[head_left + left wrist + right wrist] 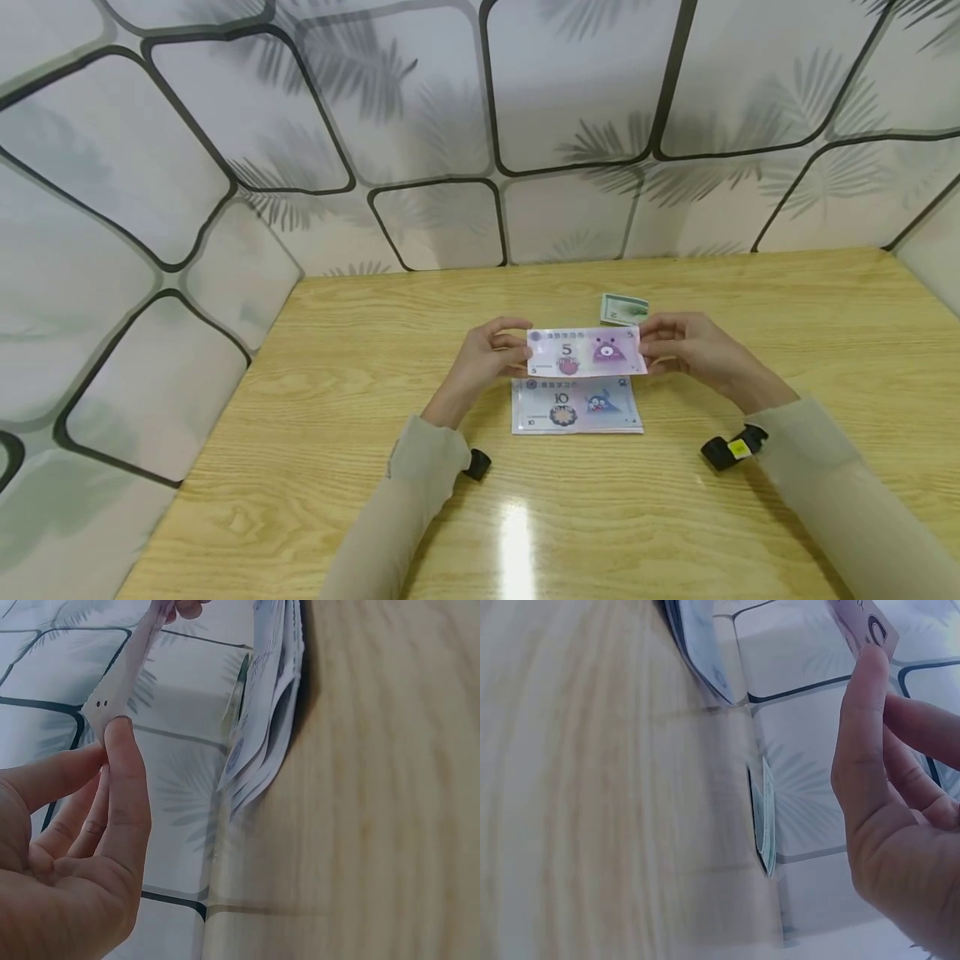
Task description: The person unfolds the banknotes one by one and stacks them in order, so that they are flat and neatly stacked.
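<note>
A purple play banknote marked 5 is stretched flat between both hands, lifted over the table. My left hand pinches its left end between thumb and fingers; in the left wrist view, that note's white corner shows at the fingertips. The right end is pinched by my right hand, with a purple corner showing above the thumb in the right wrist view. Just below it in the head view lies a stack of bluish banknotes marked 10, its upper edge covered by the purple note.
Behind the right hand lies a small green banknote stack marked 2, which looks folded or layered in the right wrist view. The wooden table meets a patterned wall panel at its back edge.
</note>
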Demonstrator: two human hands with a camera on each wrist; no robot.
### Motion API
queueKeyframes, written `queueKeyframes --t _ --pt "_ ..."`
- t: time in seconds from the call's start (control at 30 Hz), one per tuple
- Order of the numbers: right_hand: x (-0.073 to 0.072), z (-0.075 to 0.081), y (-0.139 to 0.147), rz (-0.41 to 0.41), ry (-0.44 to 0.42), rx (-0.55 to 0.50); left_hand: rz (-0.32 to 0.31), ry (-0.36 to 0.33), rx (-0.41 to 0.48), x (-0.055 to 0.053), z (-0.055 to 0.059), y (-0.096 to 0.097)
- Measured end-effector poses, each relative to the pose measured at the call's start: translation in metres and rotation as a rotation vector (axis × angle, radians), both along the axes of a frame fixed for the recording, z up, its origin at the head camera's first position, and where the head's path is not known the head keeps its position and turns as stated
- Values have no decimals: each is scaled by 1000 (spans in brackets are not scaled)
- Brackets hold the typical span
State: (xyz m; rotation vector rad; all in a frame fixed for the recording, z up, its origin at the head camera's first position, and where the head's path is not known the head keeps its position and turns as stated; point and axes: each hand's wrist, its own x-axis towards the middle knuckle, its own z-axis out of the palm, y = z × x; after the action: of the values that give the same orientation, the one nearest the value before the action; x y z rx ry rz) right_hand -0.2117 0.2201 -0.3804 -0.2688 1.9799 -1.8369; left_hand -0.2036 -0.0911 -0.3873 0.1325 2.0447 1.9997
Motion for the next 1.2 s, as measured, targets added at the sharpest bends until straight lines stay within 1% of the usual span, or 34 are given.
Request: queueKeyframes --t 0.17,0.3,0.53,0.7,0.9,1.2 --pt "4 -3 2 19 17 -37 -2 2 -40 3 2 0" --pt "5 -3 2 37 21 -51 -9 7 -49 5 3 -1" --pt "7 -1 1 43 12 21 -37 26 -61 7 3 -5" --pt "8 0 0 53 20 46 -44 17 -71 7 4 -5" --pt "9 2 -2 78 44 103 -64 12 -98 8 8 -7" --pt "9 1 -4 132 70 124 -80 4 -125 8 7 -7"
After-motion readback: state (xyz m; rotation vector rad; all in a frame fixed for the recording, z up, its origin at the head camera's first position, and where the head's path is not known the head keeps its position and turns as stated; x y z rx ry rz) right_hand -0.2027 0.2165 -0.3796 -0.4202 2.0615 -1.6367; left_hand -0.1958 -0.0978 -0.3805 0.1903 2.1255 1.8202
